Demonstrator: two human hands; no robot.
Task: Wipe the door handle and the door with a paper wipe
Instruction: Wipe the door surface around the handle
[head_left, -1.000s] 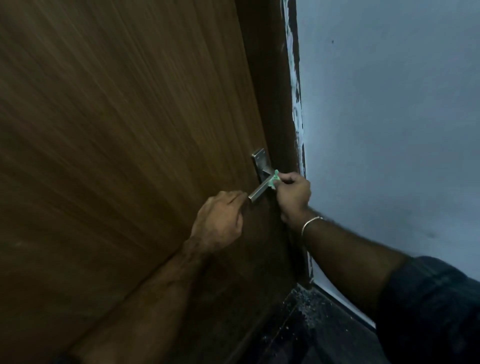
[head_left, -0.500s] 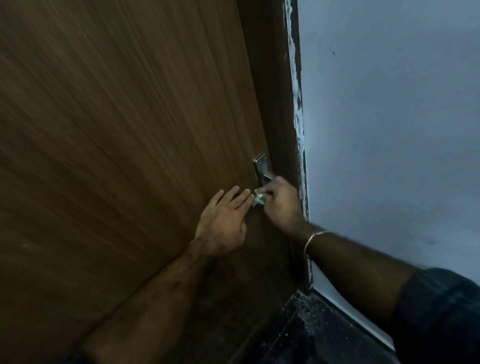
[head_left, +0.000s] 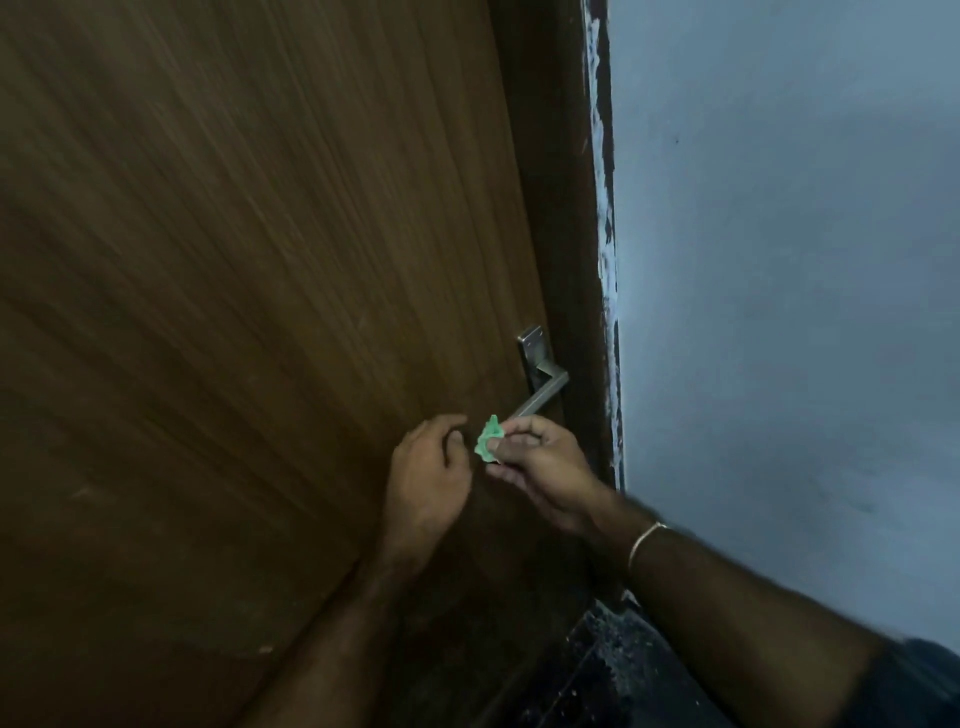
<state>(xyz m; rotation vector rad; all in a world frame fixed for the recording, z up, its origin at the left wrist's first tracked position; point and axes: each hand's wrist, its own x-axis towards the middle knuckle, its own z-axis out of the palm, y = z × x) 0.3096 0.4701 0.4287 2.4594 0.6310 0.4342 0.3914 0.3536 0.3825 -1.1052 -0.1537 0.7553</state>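
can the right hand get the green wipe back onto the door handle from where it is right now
Probably yes. The right hand pinches the green wipe just below the free end of the door handle, and nothing sits between them. The left hand is off to the side, clear of the lever.

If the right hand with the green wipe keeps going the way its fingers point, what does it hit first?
Probably the left hand, close beside the right hand and its green wipe; past that, the door. Depth is uncertain.
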